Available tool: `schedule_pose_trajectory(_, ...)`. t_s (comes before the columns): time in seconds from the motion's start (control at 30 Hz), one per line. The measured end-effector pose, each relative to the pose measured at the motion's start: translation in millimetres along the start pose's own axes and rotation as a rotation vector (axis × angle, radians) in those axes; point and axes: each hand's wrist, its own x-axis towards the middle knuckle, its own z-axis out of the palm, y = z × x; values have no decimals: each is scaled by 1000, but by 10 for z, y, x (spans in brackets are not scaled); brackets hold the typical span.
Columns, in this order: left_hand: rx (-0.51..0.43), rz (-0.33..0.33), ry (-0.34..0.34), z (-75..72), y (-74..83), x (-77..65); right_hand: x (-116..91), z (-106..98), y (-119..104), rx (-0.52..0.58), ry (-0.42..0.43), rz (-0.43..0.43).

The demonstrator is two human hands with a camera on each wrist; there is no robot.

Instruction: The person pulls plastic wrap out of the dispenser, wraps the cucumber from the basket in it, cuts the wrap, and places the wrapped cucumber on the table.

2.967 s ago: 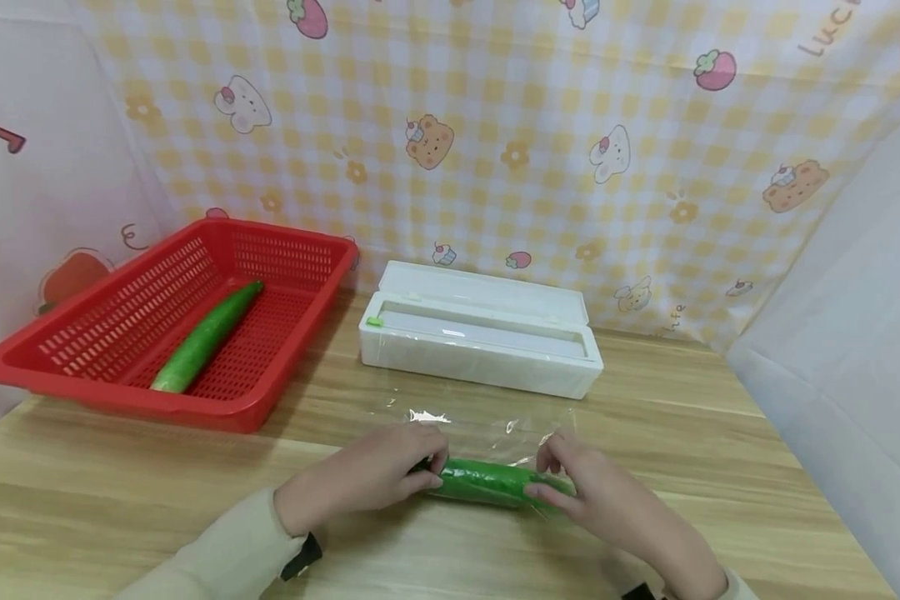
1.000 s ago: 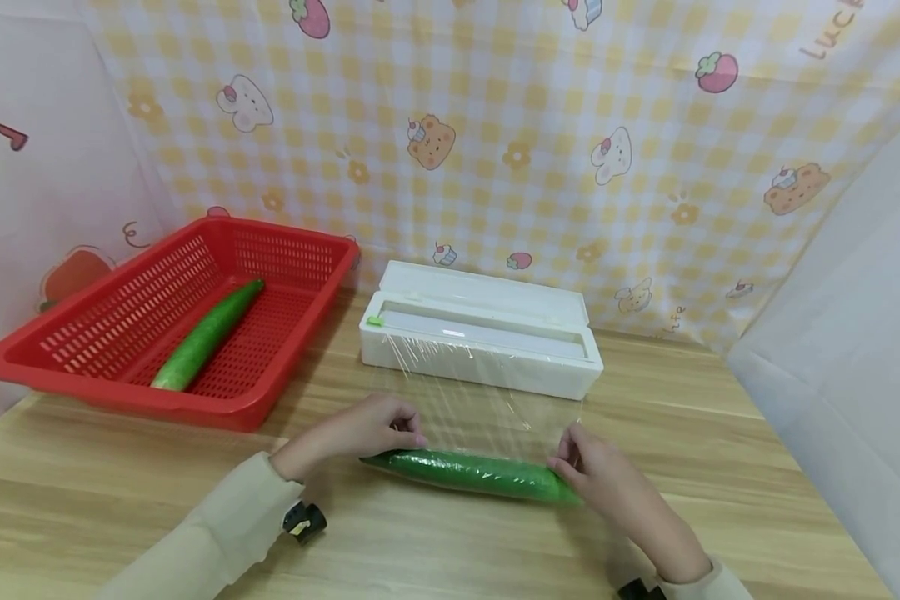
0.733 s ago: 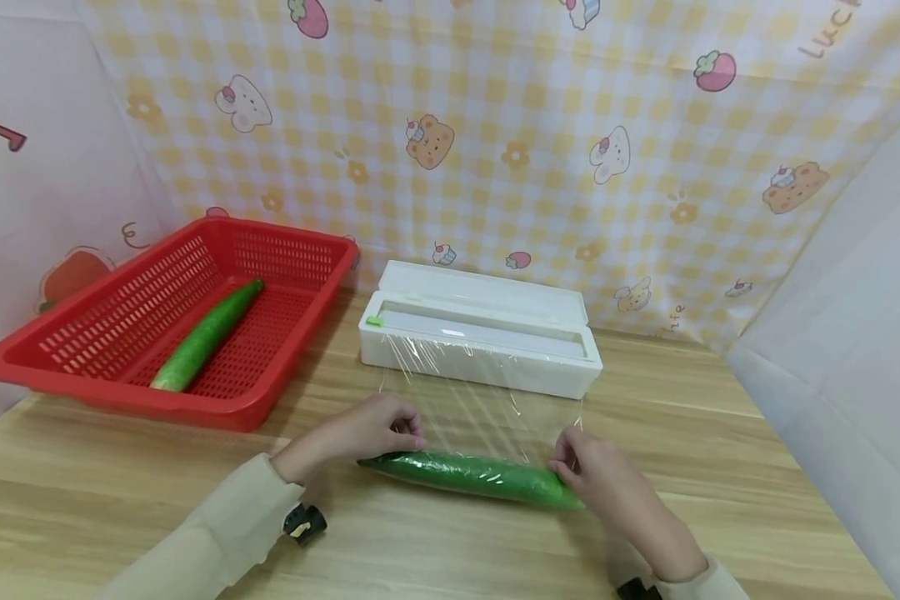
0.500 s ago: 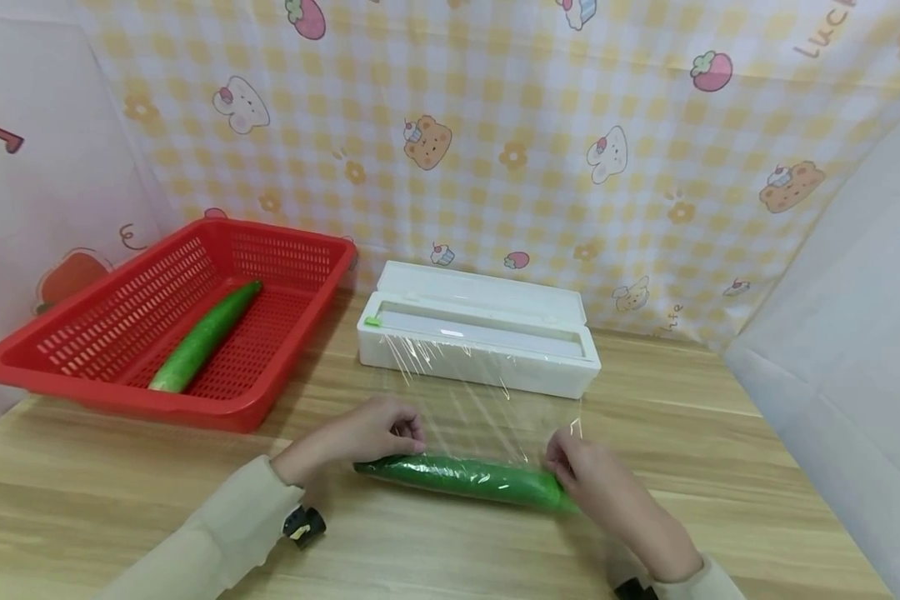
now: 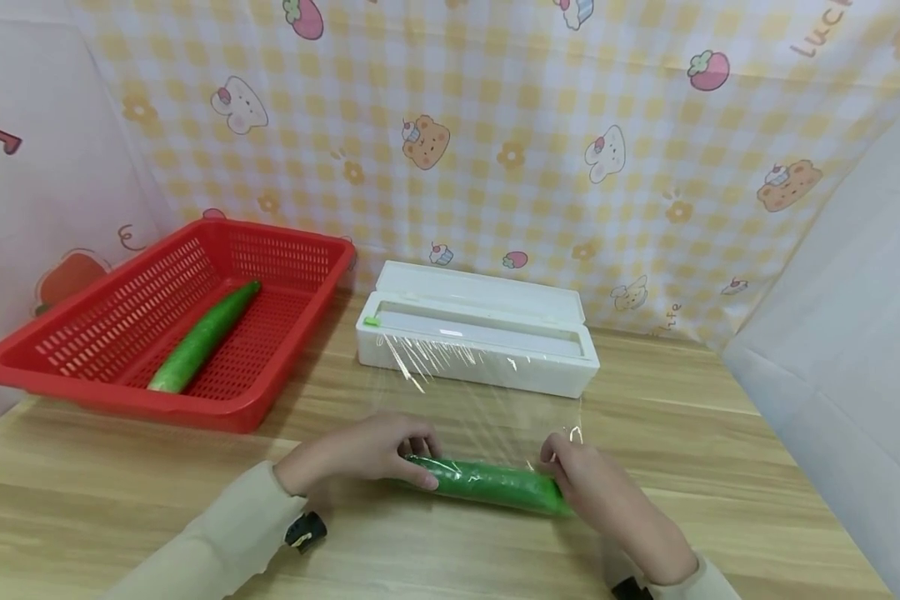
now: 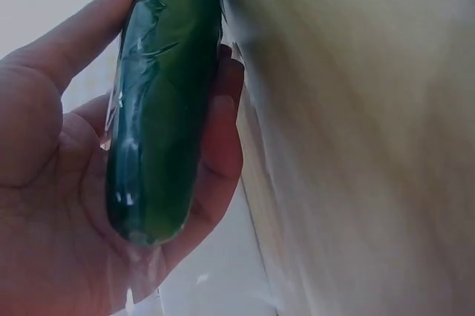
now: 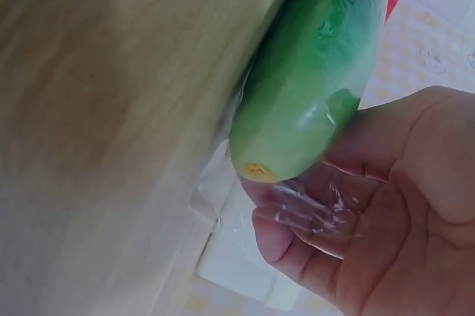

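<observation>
A long green cucumber [image 5: 495, 485] lies across the wooden table, with clear plastic wrap over it. In the head view my left hand [image 5: 378, 450] grips its left part, thumb on the near side and fingers on the far side. The left wrist view shows the wrapped dark end of the cucumber [image 6: 159, 123] between thumb and fingers. At the paler right end, my right hand [image 5: 588, 479] holds the cucumber with curled fingers. Loose wrap [image 7: 312, 205] lies over those fingers in the right wrist view. The film [image 5: 472, 408] stretches back to a white dispenser box [image 5: 480, 367].
The dispenser's lid [image 5: 480, 292] stands up at the back, and a small green slider [image 5: 372, 322] sits at its left end. To the left is a red basket [image 5: 300, 350] holding another cucumber [image 5: 206, 337]. A patterned cloth [image 5: 495, 167] hangs behind the table.
Earlier, my left hand pinched the film at the cucumber's far side; now it has shifted right and grips the cucumber itself. The right hand has moved slightly left and nearer.
</observation>
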Motion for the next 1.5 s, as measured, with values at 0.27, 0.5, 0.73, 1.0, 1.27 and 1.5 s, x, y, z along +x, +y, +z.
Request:
schedule_pose_trajectory(0.27, -19, -16, -12, -11, -12, 12, -1, -92, 3, 15, 93, 37)
schedule_pose_trajectory(0.5, 1, -41, -11, -19, -15, 15, -36, -212, -99, -14, 297, -137)
schedule_pose_trajectory(0.73, 17, -19, -15, -30, -32, 23, -95, -161, -301, -3, 94, -323)
schedule_pose_trajectory(1.0, 32, -47, -16, -56, -49, 20, -86, -40, -379, -131, 85, -233)
schedule_pose_trajectory(1.27, 148, -102, 199, -157, 36, -30, -40, 35, -380, -200, 130, -221)
schedule_pose_trajectory(1.5, 514, 19, 232, 18, 503, -145, -37, 37, -376, -206, 125, -198)
